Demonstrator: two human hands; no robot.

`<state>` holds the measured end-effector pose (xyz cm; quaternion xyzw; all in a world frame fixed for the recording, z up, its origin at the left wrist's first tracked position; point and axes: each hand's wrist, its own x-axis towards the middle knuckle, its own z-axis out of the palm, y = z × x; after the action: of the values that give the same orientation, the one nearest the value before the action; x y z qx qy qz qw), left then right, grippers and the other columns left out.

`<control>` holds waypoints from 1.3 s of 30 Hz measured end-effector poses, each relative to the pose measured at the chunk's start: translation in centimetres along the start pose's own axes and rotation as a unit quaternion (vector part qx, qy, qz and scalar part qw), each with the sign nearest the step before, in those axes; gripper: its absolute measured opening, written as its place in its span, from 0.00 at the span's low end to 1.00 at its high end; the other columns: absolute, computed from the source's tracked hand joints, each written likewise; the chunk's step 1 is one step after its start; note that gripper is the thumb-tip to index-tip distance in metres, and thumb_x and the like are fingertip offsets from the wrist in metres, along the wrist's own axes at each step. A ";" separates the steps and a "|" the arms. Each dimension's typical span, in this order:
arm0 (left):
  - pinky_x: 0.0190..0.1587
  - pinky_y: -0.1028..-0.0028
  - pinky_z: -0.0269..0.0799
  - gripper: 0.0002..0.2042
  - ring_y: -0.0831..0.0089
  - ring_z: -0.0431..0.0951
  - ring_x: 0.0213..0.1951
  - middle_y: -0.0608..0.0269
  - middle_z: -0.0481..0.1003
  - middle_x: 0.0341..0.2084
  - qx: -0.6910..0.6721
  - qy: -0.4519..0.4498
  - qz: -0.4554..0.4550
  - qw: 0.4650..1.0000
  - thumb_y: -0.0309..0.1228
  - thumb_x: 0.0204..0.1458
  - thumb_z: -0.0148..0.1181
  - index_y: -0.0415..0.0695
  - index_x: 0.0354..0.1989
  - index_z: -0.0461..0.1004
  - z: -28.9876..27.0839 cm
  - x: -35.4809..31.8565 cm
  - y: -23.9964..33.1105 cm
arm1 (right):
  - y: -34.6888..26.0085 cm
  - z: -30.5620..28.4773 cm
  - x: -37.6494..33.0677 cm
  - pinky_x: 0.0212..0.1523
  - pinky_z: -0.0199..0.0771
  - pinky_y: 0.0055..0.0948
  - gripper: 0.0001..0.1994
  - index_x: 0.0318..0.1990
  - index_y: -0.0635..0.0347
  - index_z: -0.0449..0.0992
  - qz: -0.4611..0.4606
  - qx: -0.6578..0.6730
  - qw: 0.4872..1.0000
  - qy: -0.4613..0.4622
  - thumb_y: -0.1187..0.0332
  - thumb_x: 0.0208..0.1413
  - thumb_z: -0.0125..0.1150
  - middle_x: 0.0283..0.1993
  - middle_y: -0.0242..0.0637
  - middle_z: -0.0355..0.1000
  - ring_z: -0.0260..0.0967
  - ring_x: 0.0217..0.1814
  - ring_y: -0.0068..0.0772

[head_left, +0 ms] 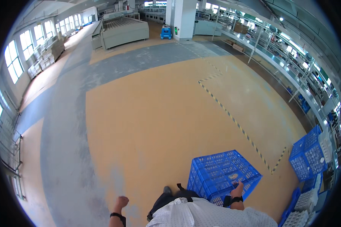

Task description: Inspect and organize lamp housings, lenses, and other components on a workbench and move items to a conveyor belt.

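— Across the whole view: wide factory floor (151, 125), orange-tan with a broad grey lane down the left, crossed by a yellow-and-black striped line (231, 117) running toward the lower right.

— And at the far end?

— Large beige machine (121, 32) top centre, white pillar (183, 17) beside it, small blue cart (166, 32) at the pillar's foot. Long rack line (284, 56) along the right wall. Windows (13, 60) down the left.

— Nearer in?

— Blue perforated plastic crate (219, 174), upside down on the orange floor at lower right, just ahead of the white dotted shirt (204, 215). More blue crates (307, 155) stacked well to its right, with white trays (305, 200) below them.

— Hands?

— Right hand (237, 189), dark strap at the wrist, resting on the near edge of the blue crate, fingers laid over the rim; grip looks loose, firmness hard to tell. Left hand (121, 201), also strapped at the wrist, curled into a fist, holding nothing, hanging free over the floor, well apart from the crate.
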<state>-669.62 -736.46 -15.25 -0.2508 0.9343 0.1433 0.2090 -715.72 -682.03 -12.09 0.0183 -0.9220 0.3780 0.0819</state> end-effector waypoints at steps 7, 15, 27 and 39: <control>0.41 0.68 0.71 0.11 0.63 0.75 0.38 0.59 0.76 0.33 -0.194 0.170 -0.021 0.966 0.31 0.47 0.46 0.44 0.29 0.77 -25.2 19.6 0.8 | -17.2 8.2 10.9 0.45 0.63 0.30 0.15 0.45 0.65 0.61 0.272 0.420 0.866 0.003 0.80 0.47 0.46 0.40 0.39 0.64 0.63 0.39 0.34; 0.40 0.67 0.72 0.11 0.62 0.77 0.35 0.57 0.77 0.29 -0.225 -0.009 -0.128 0.966 0.39 0.43 0.57 0.49 0.32 0.77 -28.2 31.9 -5.5 | -26.5 25.0 24.3 0.41 0.65 0.27 0.11 0.41 0.64 0.64 -0.022 -0.013 0.999 0.027 0.74 0.49 0.47 0.32 0.37 0.66 0.65 0.36 0.32; 0.42 0.69 0.72 0.09 0.65 0.76 0.38 0.63 0.76 0.33 -0.226 -0.010 -0.091 0.970 0.36 0.45 0.51 0.49 0.28 0.77 -37.2 58.6 -18.5 | -47.2 43.5 50.7 0.33 0.66 0.31 0.09 0.21 0.55 0.64 0.322 0.648 0.689 0.041 0.62 0.47 0.47 0.21 0.32 0.64 0.62 0.24 0.31; 0.34 0.67 0.72 0.08 0.61 0.77 0.31 0.58 0.76 0.28 -0.326 0.167 -0.044 0.930 0.32 0.45 0.49 0.46 0.27 0.76 -69.7 95.0 -20.8 | -68.3 62.9 76.0 0.37 0.66 0.33 0.09 0.20 0.56 0.61 0.257 0.720 0.644 0.026 0.67 0.49 0.48 0.18 0.31 0.58 0.58 0.20 0.28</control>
<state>-755.61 -818.55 -1.81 -0.3661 0.8458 0.3863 -0.0370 -792.74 -772.69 3.75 -0.1756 -0.3243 0.9289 -0.0333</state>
